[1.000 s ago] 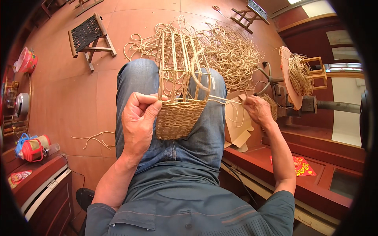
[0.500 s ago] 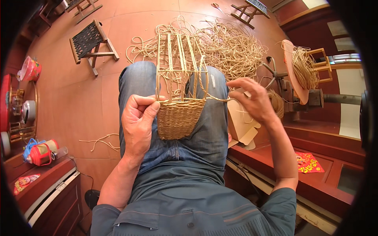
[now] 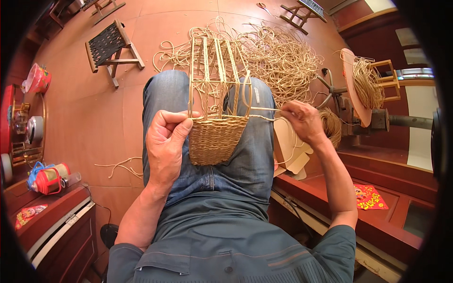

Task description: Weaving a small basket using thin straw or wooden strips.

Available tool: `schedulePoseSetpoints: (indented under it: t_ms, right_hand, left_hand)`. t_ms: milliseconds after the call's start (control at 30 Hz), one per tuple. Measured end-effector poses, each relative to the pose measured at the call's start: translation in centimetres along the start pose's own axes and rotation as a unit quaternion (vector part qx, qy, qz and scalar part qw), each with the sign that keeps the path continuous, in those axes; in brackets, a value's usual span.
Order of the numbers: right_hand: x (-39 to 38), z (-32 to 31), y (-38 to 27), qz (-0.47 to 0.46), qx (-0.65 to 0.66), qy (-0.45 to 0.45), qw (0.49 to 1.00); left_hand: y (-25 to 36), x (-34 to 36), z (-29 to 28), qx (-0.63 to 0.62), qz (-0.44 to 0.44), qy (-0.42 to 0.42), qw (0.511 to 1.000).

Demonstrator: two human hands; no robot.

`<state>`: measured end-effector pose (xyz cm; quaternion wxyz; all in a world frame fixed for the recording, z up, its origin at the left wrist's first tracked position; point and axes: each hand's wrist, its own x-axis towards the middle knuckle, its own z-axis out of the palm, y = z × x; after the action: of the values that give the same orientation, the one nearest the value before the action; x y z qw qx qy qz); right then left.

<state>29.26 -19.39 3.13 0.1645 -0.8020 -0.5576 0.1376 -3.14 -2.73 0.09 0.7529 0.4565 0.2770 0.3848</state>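
Between my knees stands a half-woven basket point(image 3: 216, 142) of tan cord, its lower part a dense weave and its tall frame point(image 3: 206, 61) of rods bare above. My left hand point(image 3: 165, 144) pinches the left end of the weave's top edge between thumb and fingers. Out to the right, my right hand point(image 3: 304, 123) is closed on a cord strand point(image 3: 266, 109) stretched straight from the frame's right side. Just below it, a second strand point(image 3: 261, 116) leaves the weave's right corner and droops loosely. My fingertips partly hide the held end.
A big tangle of cord point(image 3: 283, 61) lies on the floor beyond my right knee. An open cardboard box point(image 3: 285, 141) sits beside my right thigh. Coiled cord point(image 3: 368, 85) rests on a round-topped stool to the right. A folding stool point(image 3: 111, 45) stands far left; scissors point(image 3: 262, 6) lie at the back.
My right hand has closed its fingers on a strand and drawn it out straight to the right; before, its fingers were apart. My left hand keeps its pinch on the basket.
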Motion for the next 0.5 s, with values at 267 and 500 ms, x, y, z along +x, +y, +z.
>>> schedulePoseSetpoints:
  t_ms: [267,500]
  right_hand:
    - [-12.1,-6.5,25.8,0.368,-0.391,-0.224,0.813]
    - [-2.6,-5.0,11.1,0.145,0.043,-0.036,0.988]
  left_hand:
    - [-0.2,-0.1,0.1,-0.007,-0.014,0.008,1.000]
    - [0.1,-0.2,-0.2,0.001,-0.015,0.001,1.000]
